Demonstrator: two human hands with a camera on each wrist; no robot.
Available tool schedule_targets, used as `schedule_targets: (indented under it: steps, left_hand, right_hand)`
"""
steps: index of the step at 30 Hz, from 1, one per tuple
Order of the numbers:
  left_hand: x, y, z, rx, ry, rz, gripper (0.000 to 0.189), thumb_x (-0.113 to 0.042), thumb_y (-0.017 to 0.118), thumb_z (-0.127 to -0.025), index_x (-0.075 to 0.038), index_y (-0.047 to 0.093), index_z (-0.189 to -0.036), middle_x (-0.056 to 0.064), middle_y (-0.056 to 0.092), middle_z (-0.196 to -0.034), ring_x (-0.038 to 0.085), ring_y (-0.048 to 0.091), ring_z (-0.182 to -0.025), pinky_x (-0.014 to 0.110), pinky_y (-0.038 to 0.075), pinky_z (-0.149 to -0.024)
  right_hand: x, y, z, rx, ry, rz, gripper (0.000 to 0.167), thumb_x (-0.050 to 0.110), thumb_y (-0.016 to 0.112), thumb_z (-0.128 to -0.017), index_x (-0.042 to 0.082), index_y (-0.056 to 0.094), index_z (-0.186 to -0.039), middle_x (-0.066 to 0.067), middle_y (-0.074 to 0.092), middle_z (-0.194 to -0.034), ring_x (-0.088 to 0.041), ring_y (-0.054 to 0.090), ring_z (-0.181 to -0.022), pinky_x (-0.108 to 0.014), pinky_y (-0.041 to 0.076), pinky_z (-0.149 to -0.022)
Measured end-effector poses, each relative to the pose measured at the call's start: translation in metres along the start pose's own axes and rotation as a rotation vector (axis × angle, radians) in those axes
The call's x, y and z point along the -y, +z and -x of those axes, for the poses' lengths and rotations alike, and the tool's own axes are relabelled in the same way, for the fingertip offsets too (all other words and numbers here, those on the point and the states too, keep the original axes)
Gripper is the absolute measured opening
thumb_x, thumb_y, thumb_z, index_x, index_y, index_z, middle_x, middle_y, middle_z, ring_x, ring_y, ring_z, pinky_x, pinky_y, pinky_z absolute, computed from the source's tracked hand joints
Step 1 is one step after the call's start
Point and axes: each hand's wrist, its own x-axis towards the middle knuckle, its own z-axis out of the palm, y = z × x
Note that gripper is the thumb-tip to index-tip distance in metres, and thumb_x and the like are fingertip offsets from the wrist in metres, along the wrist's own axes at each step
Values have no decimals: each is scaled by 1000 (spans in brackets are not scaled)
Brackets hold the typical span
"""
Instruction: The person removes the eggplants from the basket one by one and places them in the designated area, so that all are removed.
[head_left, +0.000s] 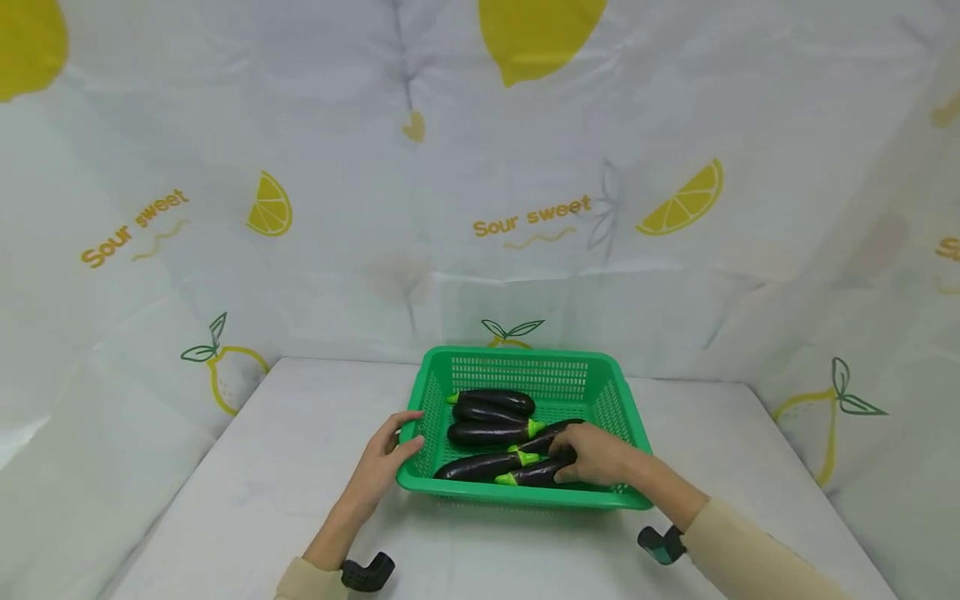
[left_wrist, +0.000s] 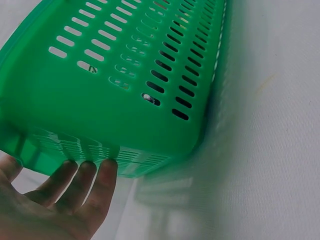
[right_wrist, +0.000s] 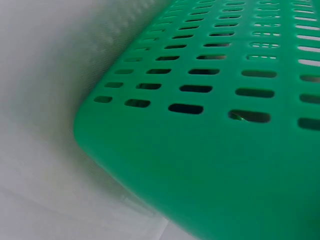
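A green slotted plastic basket [head_left: 525, 493] stands on the white table with several dark purple eggplants [head_left: 487, 434] lying in it. My left hand [head_left: 381, 458] holds the basket's left rim; in the left wrist view, its fingertips [left_wrist: 106, 167] lie against the outside wall. Reaching over the front right side, my right hand [head_left: 596, 454] grips the right end of an eggplant [head_left: 534, 475] near the front wall. Another eggplant [head_left: 542, 437] lies just behind, partly covered by that hand. The right wrist view shows only the outside of the basket [right_wrist: 175, 165], with the right hand hidden.
The white table [head_left: 270, 467] extends to both sides of the basket. Behind it hangs a white sheet [head_left: 337, 275] printed with lemons and lettering. A black wrist mount [head_left: 367, 573] sits at the left wrist, and another mount [head_left: 662, 546] at the right.
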Motion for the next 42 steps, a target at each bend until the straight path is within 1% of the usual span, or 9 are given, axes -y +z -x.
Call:
schedule_targets:
  steps: [9, 14, 16, 19, 21, 23, 29, 35, 42]
  left_hand:
    - [2, 1, 0, -2, -11, -4, 47, -27, 63, -103, -13, 52, -146, 14, 41, -156, 34, 48, -137, 47, 44, -103]
    - [0, 1, 0, -5, -16, -4, 47, -29, 63, -103, -13, 53, -146, 13, 42, -156, 32, 49, -136, 46, 44, -103]
    - [-1, 1, 0, -5, -16, -1, 46, -28, 63, -103, -14, 53, -145, 12, 42, -155, 32, 49, -136, 46, 43, -104]
    - [-2, 2, 0, -6, -17, 8, 45, -26, 63, -103, -14, 54, -145, 12, 44, -155, 31, 50, -135, 46, 43, -103]
    - [-3, 2, 0, -9, -17, 12, 45, -25, 63, -103, -14, 54, -145, 12, 44, -154, 30, 50, -134, 46, 43, -103]
    - [-3, 2, 0, -8, -15, 17, 44, -25, 63, -103, -14, 54, -144, 12, 44, -154, 30, 51, -134, 47, 43, -103]
    - [-2, 1, 1, -11, -16, 21, 45, -27, 64, -102, -14, 54, -144, 11, 42, -156, 31, 48, -137, 51, 40, -106]
    - [-1, 0, 1, -15, -12, 20, 46, -28, 64, -102, -15, 54, -144, 11, 42, -156, 31, 48, -138, 53, 40, -107]
    - [-1, 1, 0, -10, -11, 21, 44, -25, 63, -102, -15, 54, -145, 11, 43, -156, 31, 48, -138, 51, 40, -107]
  right_hand:
    - [1, -12, 8, -94, -62, 42, 30, 29, 82, -86, 10, 76, -109, -1, 69, -107, -22, 60, -99, -45, 51, -84]
    - [5, -26, 18, -133, -61, 33, 32, 33, 79, -89, 11, 77, -112, 2, 68, -107, -20, 59, -98, -41, 50, -81]
    - [6, -32, 24, -142, -54, 9, 33, 34, 78, -90, 11, 76, -113, 3, 66, -106, -21, 57, -98, -40, 50, -79]
    - [8, -41, 32, -175, -43, -4, 33, 36, 77, -92, 12, 76, -115, 3, 66, -108, -26, 58, -105, -42, 51, -81]
    - [9, -46, 37, -196, -32, -19, 33, 35, 77, -92, 11, 76, -115, 2, 66, -108, -27, 58, -105, -43, 52, -80]
    - [10, -51, 42, -223, -15, -19, 33, 35, 77, -91, 12, 76, -115, 2, 65, -109, -27, 58, -106, -43, 52, -81]
    - [5, -65, 56, -284, -8, -44, 34, 37, 77, -92, 15, 75, -117, 3, 63, -108, -18, 54, -98, -36, 49, -76]
    - [-3, -77, 68, -355, -10, -62, 34, 34, 76, -93, 13, 74, -119, 1, 63, -108, -17, 54, -90, -30, 49, -69]
    - [-14, -88, 84, -433, 47, -18, 34, 31, 77, -92, 11, 74, -120, -3, 65, -115, -18, 57, -90, -31, 49, -73]
